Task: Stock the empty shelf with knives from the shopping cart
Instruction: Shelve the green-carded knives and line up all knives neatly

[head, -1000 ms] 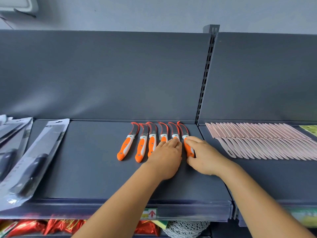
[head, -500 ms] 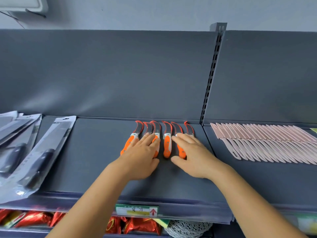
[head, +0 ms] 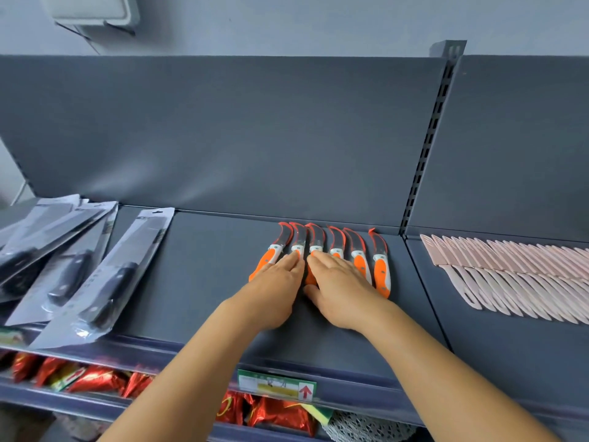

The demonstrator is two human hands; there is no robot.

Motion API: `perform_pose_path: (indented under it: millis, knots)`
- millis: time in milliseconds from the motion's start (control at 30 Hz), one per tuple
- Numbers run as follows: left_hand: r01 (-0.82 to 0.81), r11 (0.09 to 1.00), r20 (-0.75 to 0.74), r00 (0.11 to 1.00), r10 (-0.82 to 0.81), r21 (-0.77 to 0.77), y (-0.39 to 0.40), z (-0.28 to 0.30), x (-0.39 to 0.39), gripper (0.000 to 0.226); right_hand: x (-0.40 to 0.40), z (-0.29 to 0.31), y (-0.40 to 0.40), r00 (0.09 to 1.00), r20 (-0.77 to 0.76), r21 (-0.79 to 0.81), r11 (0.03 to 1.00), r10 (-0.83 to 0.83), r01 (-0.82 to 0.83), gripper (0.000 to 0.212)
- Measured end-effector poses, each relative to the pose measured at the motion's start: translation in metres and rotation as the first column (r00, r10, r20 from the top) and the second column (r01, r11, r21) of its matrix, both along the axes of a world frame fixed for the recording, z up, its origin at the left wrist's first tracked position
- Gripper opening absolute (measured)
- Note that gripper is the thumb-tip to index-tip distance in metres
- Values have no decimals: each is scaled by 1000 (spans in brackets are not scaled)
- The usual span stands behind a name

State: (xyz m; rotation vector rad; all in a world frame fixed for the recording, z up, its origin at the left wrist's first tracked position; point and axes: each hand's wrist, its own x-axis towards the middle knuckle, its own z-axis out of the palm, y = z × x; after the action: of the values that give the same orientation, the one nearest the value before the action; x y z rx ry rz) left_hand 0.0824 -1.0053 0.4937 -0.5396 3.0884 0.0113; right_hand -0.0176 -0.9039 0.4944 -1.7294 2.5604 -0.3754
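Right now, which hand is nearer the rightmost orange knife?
Right. The right hand lies flat just left of the rightmost orange knife; the left hand rests farther left, over the row's left end.

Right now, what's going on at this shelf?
A person is straightening a row of six orange-handled curved knives on a dark grey shelf. The left hand and the right hand lie flat, side by side, over the handles in the middle of the row, fingers straight. To the left sit packaged black-handled knives; on the next bay to the right lies a fanned row of pink knives. No shopping cart is in view.
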Motion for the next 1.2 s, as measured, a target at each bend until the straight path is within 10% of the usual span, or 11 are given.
perform_pose_path:
  millis: [533,800,1200]
  knots:
    - [16,1000,-144,990,-14,14,-7,8,14,61,8,16,-5,998,-42,13,998,-55,55,40]
    - [-107,994,-397,914,86,-32,-63,44,108,51,80,43,-60,997,-70,-226,974,-37,20,50]
    - [-280,959,-305,917,258,-32,-194,43,284,53,245,45,-195,979,101,-198,968,175,-153,55]
